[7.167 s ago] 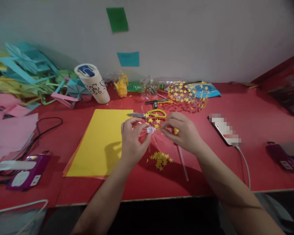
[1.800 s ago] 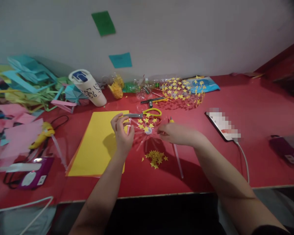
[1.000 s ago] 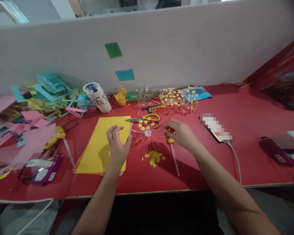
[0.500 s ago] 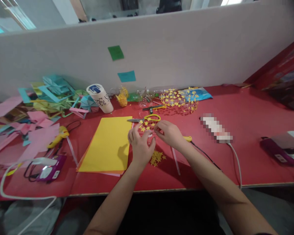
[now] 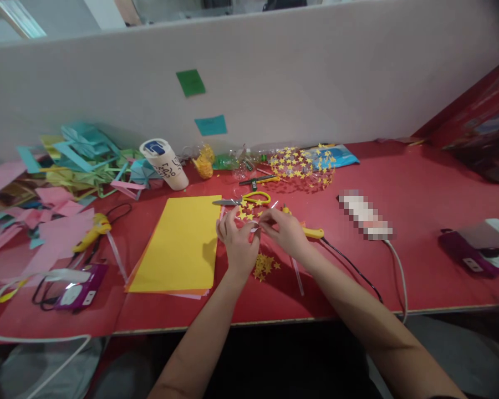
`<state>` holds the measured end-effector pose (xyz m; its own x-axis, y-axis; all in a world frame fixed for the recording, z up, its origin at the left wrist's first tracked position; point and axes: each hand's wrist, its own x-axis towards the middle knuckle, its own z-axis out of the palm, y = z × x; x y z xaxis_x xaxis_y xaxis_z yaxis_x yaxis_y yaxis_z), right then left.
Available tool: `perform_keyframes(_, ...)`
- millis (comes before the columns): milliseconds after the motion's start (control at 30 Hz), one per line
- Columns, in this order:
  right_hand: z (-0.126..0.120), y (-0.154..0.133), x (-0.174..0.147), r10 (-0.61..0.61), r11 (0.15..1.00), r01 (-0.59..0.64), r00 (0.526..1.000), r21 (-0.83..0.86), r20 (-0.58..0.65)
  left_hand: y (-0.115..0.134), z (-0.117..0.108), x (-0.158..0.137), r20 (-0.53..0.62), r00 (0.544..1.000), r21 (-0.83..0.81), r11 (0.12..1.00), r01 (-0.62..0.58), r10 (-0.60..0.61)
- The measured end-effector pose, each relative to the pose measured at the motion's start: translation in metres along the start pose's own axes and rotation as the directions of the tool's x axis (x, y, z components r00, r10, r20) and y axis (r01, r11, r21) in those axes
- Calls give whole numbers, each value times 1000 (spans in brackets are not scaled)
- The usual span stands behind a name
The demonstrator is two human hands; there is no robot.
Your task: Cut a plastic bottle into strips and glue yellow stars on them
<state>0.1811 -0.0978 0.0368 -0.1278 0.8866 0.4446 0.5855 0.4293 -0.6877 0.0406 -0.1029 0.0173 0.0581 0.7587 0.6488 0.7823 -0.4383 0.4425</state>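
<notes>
My left hand point(image 5: 239, 241) curls around a clear plastic piece point(image 5: 250, 209) dotted with yellow stars, its mouth turned toward me. At that piece's near edge, the thumb and fingers of my right hand point(image 5: 286, 228) are pinched together; whatever they hold is too small to make out. Below the hands lies a small heap of loose yellow stars point(image 5: 265, 267). Scissors with yellow handles point(image 5: 256, 197) rest just beyond the plastic piece. A yellow glue gun point(image 5: 313, 233) lies partly behind my right hand, and a clear glue stick point(image 5: 298, 277) is beside my right forearm.
Yellow paper sheets point(image 5: 177, 244) are stacked left of my hands. A white cup point(image 5: 166, 165), clear star-covered plastic point(image 5: 291, 163) and a cutter point(image 5: 270, 178) stand or lie behind. Paper scraps point(image 5: 66, 221) and a purple power strip point(image 5: 83, 285) are left; a phone point(image 5: 363, 213) is right.
My right fingers have closed into a tighter pinch at the plastic piece's edge. The left hand keeps its hold. The view has shifted slightly, and more of the glue gun shows.
</notes>
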Motion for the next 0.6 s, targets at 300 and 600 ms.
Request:
perform_keyframes(300, 2, 3, -4, -130, 988, 129, 992, -89, -5, -2, 2, -3, -17, 1000, -4, 1000, -14, 14)
perform_keyframes(600, 2, 4, -5, -106, 990, 106, 994, -88, 4, -1, 3, -4, -25, 999, -2, 1000, -27, 27)
